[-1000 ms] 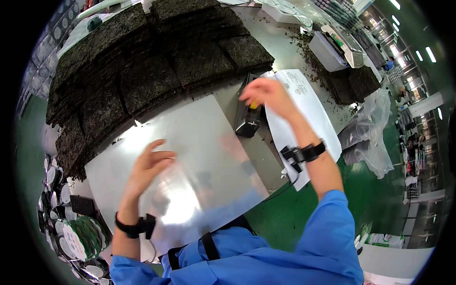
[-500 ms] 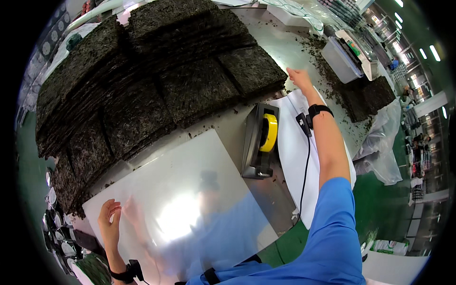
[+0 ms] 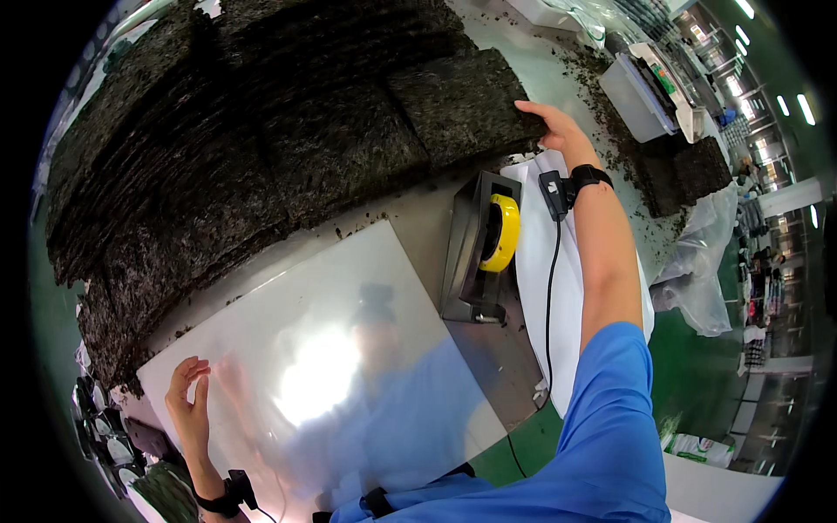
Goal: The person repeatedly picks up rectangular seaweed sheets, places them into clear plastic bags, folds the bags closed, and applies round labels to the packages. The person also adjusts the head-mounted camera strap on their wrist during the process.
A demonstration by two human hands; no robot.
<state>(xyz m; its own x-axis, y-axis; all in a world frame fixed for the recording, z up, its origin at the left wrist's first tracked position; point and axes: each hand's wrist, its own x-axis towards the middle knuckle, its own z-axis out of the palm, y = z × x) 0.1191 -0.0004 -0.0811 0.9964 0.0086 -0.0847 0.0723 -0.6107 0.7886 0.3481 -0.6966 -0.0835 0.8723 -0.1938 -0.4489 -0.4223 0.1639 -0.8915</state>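
Observation:
Thick piles of dark dried seaweed sheets (image 3: 340, 148) lie side by side across the far part of the table. At their right end, my right hand (image 3: 558, 129) touches the nearest pile's edge, with finger and thumb spread apart; whether any sheet is between them is hard to see. Over the left corner of a shiny metal plate (image 3: 418, 366), my left hand (image 3: 187, 392) hovers with bent fingers and the thumb apart, holding nothing. A black tape dispenser (image 3: 462, 253) with a yellow tape roll (image 3: 501, 234) stands between the plate and my right forearm.
White sheeting (image 3: 540, 288) lies under my right forearm, where a black cable hangs from the wrist strap. A translucent plastic box (image 3: 635, 100) stands at the far right, beside more seaweed (image 3: 689, 174) and scattered crumbs. Clear plastic film (image 3: 697, 261) drapes off the table's right edge.
My right hand has come onto the edge of the seaweed pile, its finger and thumb spreading. The view has shifted slightly. My left hand stays over the plate's corner, its fingers a little changed.

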